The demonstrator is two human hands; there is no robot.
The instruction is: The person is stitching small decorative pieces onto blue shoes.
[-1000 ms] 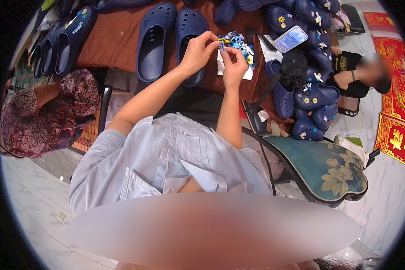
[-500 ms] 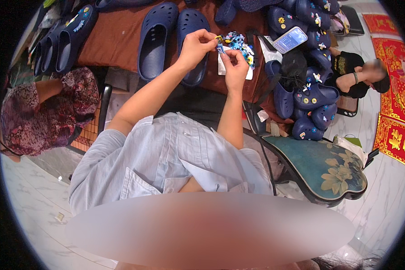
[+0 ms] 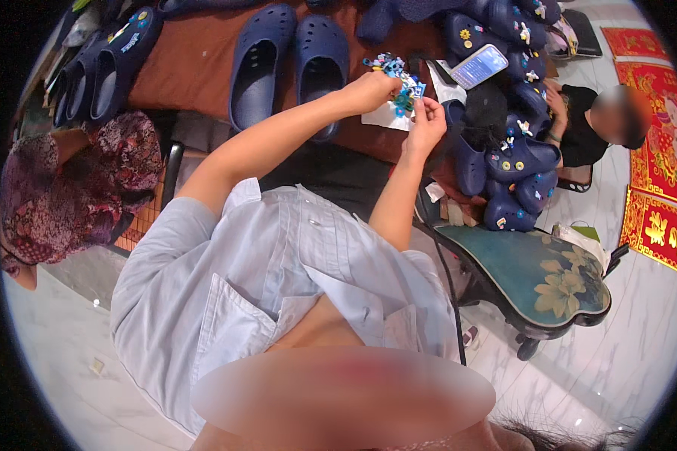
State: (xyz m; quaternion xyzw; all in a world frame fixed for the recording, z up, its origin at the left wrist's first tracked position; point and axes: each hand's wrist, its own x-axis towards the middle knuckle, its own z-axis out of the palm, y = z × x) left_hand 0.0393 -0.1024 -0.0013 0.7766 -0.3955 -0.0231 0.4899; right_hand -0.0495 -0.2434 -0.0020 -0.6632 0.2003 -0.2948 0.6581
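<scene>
My right hand (image 3: 427,126) pinches a small blue-and-white shoe charm (image 3: 420,91) between thumb and fingertips. Bent fingers of my left hand (image 3: 371,92) reach into the heap of colourful shoe charms (image 3: 390,63); what they grip, if anything, is hidden. White paper (image 3: 384,117) lies under the heap. Left of it, two plain navy clogs stand side by side, one clog (image 3: 257,75) whole in view and the other clog (image 3: 322,68) partly behind my left forearm.
A phone (image 3: 479,66) with a lit screen lies right of the charms. Decorated navy clogs (image 3: 523,161) are piled along the right side, more clogs (image 3: 124,64) at far left. A person in black (image 3: 585,124) sits beyond; a person in patterned clothing (image 3: 83,188) sits left. A teal chair (image 3: 534,274) stands near.
Both hands have moved apart and to the right. My left hand has gone from the charm, earlier between both hands, to the heap; my right hand holds a charm.
</scene>
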